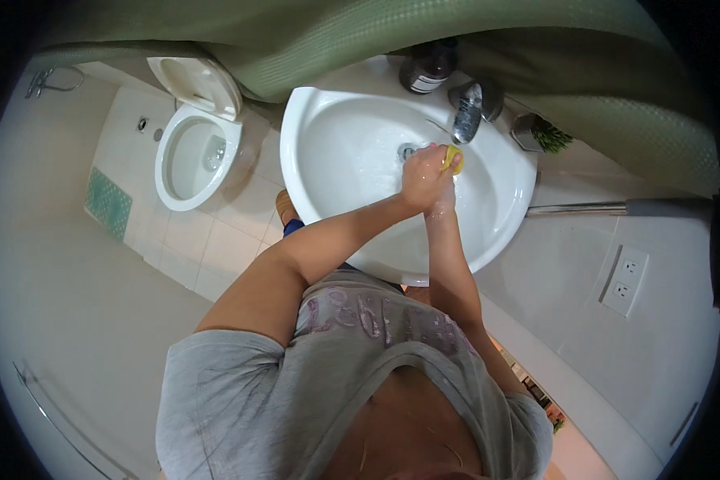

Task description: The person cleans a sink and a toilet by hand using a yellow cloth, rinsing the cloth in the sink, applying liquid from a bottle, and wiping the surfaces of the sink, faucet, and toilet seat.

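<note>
Over the white ceramic washbasin (348,162), my two wet hands are pressed together beneath the chrome faucet (468,114). My left hand (421,179) lies across my right hand (447,195) and hides much of it; what its fingers hold is hard to see. A small yellow item (454,159), perhaps a bar of soap or a sponge, shows between the hands, with a thumb, apparently my right one, bent over it. The metal drain (405,152) is just left of the hands. Water drops shine on the skin and the basin.
A dark bottle (429,69) with a pale label stands behind the faucet, and a potted green plant (543,133) to its right. Green fabric (312,54) hangs along the top. An open toilet (198,157) is at left, a metal bar (576,209) and wall outlet (626,281) at right.
</note>
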{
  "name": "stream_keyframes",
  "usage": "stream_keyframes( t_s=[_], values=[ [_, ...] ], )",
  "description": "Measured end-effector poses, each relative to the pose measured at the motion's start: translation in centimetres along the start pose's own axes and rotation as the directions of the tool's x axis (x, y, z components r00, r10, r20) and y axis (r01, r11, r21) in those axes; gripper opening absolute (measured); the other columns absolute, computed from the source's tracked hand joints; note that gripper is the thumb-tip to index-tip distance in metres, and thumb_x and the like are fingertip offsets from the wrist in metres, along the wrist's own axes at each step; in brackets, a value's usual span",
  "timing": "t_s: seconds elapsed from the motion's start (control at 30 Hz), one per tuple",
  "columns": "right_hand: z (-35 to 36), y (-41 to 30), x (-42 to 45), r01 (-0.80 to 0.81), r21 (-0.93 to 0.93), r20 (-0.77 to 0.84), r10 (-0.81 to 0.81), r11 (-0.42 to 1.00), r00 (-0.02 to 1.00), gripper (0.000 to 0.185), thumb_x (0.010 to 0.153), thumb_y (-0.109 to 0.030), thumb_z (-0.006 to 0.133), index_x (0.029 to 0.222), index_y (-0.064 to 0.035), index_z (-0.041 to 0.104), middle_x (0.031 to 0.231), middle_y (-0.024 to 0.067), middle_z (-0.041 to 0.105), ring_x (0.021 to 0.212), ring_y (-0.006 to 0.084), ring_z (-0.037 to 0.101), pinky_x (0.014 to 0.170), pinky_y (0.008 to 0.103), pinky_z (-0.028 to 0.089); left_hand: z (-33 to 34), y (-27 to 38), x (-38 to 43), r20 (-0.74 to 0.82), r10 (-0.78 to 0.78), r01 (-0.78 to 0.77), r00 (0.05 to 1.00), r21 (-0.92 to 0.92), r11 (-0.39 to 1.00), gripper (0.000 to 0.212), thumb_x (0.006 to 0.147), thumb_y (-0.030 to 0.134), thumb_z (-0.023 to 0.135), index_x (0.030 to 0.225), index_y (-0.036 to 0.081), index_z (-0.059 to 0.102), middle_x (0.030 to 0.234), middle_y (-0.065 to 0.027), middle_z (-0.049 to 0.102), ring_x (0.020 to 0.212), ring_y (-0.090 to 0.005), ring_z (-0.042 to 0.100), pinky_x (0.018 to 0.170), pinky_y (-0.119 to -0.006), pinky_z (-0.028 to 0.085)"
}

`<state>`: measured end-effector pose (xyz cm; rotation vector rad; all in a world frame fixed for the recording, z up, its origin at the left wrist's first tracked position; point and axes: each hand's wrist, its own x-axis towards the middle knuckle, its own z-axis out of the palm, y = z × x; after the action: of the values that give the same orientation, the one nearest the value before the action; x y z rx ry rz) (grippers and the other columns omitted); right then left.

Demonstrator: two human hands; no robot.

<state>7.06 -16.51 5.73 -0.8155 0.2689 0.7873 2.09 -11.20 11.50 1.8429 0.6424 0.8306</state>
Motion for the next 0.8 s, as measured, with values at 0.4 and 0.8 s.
stream_keyframes(
  t_s=[0.4, 0.8],
  values=[
    [-2.7, -3.3, 1.9, 0.092, -0.96, 0.087, -0.031, 0.263, 0.996, 0.031, 0.088, -0.014, 0.047, 0.116, 0.0009, 0.046, 0.103, 0.0096, 0.056, 0.09, 0.0169, 0.054, 0.08, 0.0288, 0.043, 1.5, -6.8, 1.9, 0.305, -0.106, 0.107, 0.946, 0.015, 0.994, 0.045, 0.082, 0.042, 0.055, 0.08, -0.003, 0.059, 0.07, -0.019, 0.059, 0.071, -0.0378, 0.057, 0.068, -0.041, 0.046],
    [3.0, -3.5, -2.1, 0.263, -0.895, 0.24, -0.108, 0.361, 0.965, 0.035, 0.086, -0.027, 0.056, 0.106, 0.0008, 0.054, 0.09, 0.0054, 0.059, 0.081, 0.0127, 0.055, 0.071, 0.0264, 0.044, -6.9, -4.7, 6.1, 0.662, -0.564, 0.686, 0.494, 0.102, 0.721, 0.038, 0.081, 0.036, 0.061, 0.102, 0.005, 0.057, 0.104, -0.0088, 0.057, 0.097, -0.0184, 0.052, 0.08, -0.036, 0.045]
  ],
)
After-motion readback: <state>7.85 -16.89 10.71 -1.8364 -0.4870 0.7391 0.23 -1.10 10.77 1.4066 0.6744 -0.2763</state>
